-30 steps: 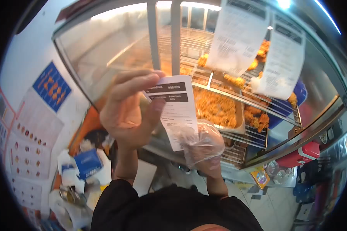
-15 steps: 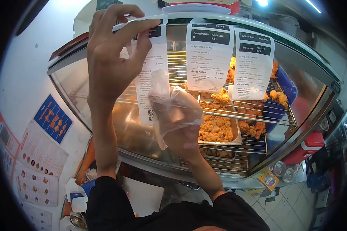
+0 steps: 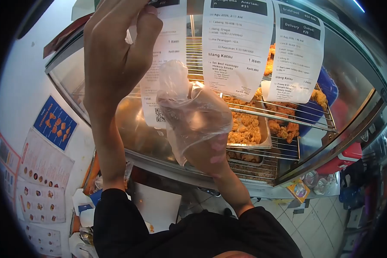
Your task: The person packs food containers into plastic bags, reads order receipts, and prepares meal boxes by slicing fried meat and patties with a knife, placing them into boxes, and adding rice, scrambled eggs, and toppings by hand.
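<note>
My left hand (image 3: 120, 56) is raised at the upper left, its thumb bent over the top of the leftmost paper receipt (image 3: 152, 101); the upper frame edge cuts off the other fingertips. The receipt hangs down against the glass front of a food display case (image 3: 146, 150). A loose, clear plastic glove (image 3: 187, 109) covers my right hand (image 3: 206, 129), which is in front of the receipt's lower right side. Its fingers look curled inside the crumpled plastic, and whatever they may hold is hidden. To the right hang a second receipt (image 3: 236, 47) and a third receipt (image 3: 299, 51).
Behind the glass, wire racks (image 3: 262, 165) bear a metal tray of fried chicken (image 3: 245, 129) and more pieces. A blue tub (image 3: 327, 92) stands inside at right. Posters (image 3: 55, 122) cover the left wall. A red box (image 3: 348, 157) lies beyond the case.
The view has moved closer and tilted down, so the receipts appear larger and higher. My left fingertips have left the frame at the top. My gloved right hand stays before the leftmost receipt.
</note>
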The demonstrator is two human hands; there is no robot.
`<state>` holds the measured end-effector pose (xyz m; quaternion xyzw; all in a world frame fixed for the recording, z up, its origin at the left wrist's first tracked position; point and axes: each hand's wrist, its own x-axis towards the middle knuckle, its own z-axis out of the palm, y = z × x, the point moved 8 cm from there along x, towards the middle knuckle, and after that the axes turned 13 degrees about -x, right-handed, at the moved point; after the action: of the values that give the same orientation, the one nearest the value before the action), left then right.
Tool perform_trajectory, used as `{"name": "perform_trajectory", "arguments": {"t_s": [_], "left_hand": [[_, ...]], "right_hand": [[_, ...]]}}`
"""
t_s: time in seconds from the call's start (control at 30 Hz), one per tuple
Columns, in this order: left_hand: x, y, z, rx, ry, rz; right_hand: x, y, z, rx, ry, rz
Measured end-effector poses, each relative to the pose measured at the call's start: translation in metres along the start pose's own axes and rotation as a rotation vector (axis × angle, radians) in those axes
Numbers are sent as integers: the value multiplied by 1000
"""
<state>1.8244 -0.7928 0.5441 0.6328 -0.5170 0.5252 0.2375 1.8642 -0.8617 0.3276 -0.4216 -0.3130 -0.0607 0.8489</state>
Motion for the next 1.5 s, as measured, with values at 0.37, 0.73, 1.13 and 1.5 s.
{"name": "perform_trajectory", "arguments": {"t_s": [0.37,0.73,1.13,1.5], "left_hand": [[-10,-3,-2,103,-88,96],[-11,-8,0,152,-90,29],[-19,-2,-7,69,27,6],[-191,119,8,-566,-282,-697]], "right_hand": [[-8,1,-2,-688,54,-120],[-15,30,-26,-67,71,-7],[-93,-29,-6,-873,356,-182],[-142,39,-67,-536,652,191]]}}
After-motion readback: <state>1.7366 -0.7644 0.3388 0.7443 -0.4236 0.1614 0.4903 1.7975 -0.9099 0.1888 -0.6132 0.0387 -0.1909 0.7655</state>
